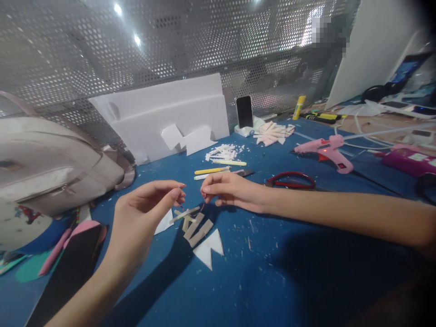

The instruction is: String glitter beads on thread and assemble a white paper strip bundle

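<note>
My left hand [146, 206] is raised over the blue table [272, 272], thumb and fingers pinched together at the tips. My right hand [228, 190] faces it a short gap away, fingers also pinched. What each pinch holds is too small to make out; a thin thread may run between them. Just below the hands lies a small pile of beige foam strips [195, 227], with white foam triangles [209, 250] beside it.
A pink glue gun [327, 152] and red-handled pliers [291, 180] lie to the right. White foam boards [170, 118] lean on the perforated metal wall, a phone [244, 111] stands upright, a beige bag [51, 168] sits at left. Yellow sticks [213, 171] and foam scraps [223, 152] lie behind the hands.
</note>
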A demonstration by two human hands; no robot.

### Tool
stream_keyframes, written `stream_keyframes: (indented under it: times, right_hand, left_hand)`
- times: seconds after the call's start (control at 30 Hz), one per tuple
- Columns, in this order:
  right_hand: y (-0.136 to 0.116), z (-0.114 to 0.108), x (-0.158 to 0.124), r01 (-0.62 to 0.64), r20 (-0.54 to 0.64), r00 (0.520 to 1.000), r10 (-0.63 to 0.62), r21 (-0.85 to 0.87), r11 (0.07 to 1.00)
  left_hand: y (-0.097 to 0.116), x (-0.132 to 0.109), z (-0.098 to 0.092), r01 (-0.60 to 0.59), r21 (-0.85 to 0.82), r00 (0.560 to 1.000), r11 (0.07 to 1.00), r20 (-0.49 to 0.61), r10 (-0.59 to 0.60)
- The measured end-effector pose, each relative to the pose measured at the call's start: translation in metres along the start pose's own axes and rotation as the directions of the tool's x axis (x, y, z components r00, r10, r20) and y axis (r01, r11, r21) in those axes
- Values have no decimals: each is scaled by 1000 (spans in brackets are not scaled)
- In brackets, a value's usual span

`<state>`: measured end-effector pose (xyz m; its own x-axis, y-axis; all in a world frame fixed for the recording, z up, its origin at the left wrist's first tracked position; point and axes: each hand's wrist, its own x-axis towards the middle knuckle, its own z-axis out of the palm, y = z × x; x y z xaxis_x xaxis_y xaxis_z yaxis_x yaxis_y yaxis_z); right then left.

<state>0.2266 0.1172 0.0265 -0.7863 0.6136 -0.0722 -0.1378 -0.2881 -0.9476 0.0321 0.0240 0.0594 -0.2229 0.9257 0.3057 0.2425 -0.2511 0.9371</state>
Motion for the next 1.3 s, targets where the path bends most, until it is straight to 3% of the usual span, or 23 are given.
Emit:
stream_keyframes:
  times: [0.1, 0.23, 0.33, 0.53, 0.87, 1.1, 1.3]
  right_hand:
    - [-1, 5, -4, 179, 15, 984, -179, -112, 977]
    - [-4, 13, -10, 443, 67, 894, -444, -283, 850]
    - [-5, 15, -12, 534, 109, 841, -531, -331, 778]
    - [-4, 12, -12, 522, 86, 844, -529, -362, 773]
    - [-5, 14, -12, 464, 43, 871, -489, -396, 792]
    - [-7, 15, -15, 483, 27, 840, -541, -492, 725]
    - [-9, 15, -16, 491, 14, 813, -582, -553, 673]
  left_hand:
    - [-2, -3, 2, 36, 40, 999, 999, 16, -37]
    - [-6, -7, 6, 126, 122, 989, 985, 57, -134]
    - [-9, -9, 10, 148, 88, 985, 985, 81, -155]
    - [-12, -9, 12, 111, 35, 986, 993, 121, -114]
    - [-5, -16, 19, 114, 25, 989, 993, 94, -115]
    - [-12, -14, 22, 148, -9, 978, 989, 150, -145]
    - [-14, -15, 18, 137, 56, 971, 989, 191, -146]
